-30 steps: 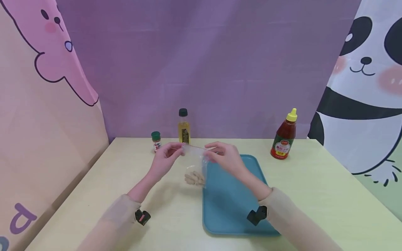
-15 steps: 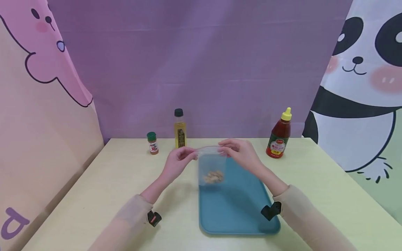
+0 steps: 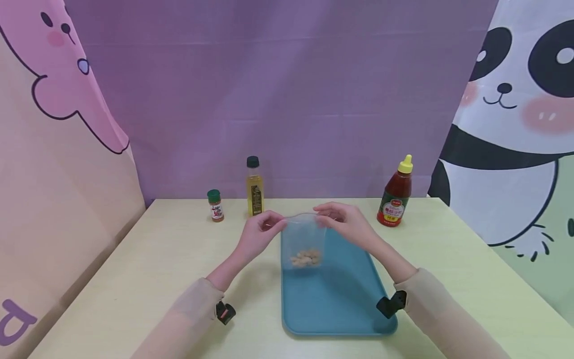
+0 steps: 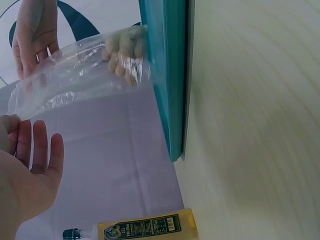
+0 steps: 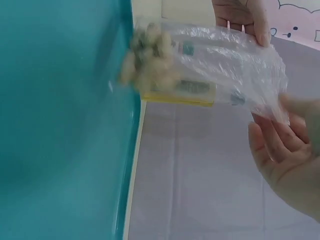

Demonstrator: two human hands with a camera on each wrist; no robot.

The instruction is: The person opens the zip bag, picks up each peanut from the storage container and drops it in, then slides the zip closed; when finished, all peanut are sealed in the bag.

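A clear plastic bag (image 3: 301, 237) hangs upright over the far left part of a blue tray (image 3: 339, 311). Several pale beige pieces that look like unshelled peanuts (image 3: 307, 258) lie at its bottom. My left hand (image 3: 260, 232) pinches the top left corner of the bag between thumb and forefinger. At the top right corner my right hand (image 3: 347, 224) does the same, its other fingers spread loosely, as the right wrist view shows. The top edge is stretched between both hands; whether it is sealed I cannot tell. In the left wrist view the peanuts (image 4: 125, 52) bunch near the tray's rim.
Behind the left hand stand an oil bottle (image 3: 255, 192) with a dark cap and a small green-capped seasoning jar (image 3: 215, 207). To the right, at the back, is a ketchup bottle (image 3: 394, 197) with a yellow tip. A purple cloth (image 3: 287, 99) hangs behind the pale table (image 3: 134, 279).
Both hands have carried the bag to the right, from the tray's left edge to over the tray. The bag now hangs flatter and faces forward. The head view has shifted slightly.
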